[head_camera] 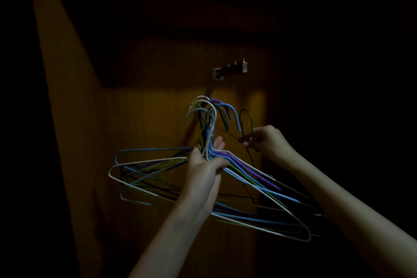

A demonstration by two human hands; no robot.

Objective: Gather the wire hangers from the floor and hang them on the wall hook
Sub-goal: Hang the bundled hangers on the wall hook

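In a dim room, we see a person's left hand [206,160] gripping a bunch of wire hangers [228,178], white, blue, purple and green, fingers curled round the gathered necks. The right hand [266,141] pinches a single black hanger [246,124] just beside the bunch, fingertips closed on its neck. Both are held up before a brown wooden wall [140,119], below a metal hook rail [229,70] mounted there, hanger hooks apart from it.

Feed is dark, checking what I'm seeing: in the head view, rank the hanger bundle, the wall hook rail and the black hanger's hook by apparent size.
1. Hanger bundle, by far the widest.
2. Wall hook rail.
3. Black hanger's hook, slightly smaller, though nearer the camera, so unsure.
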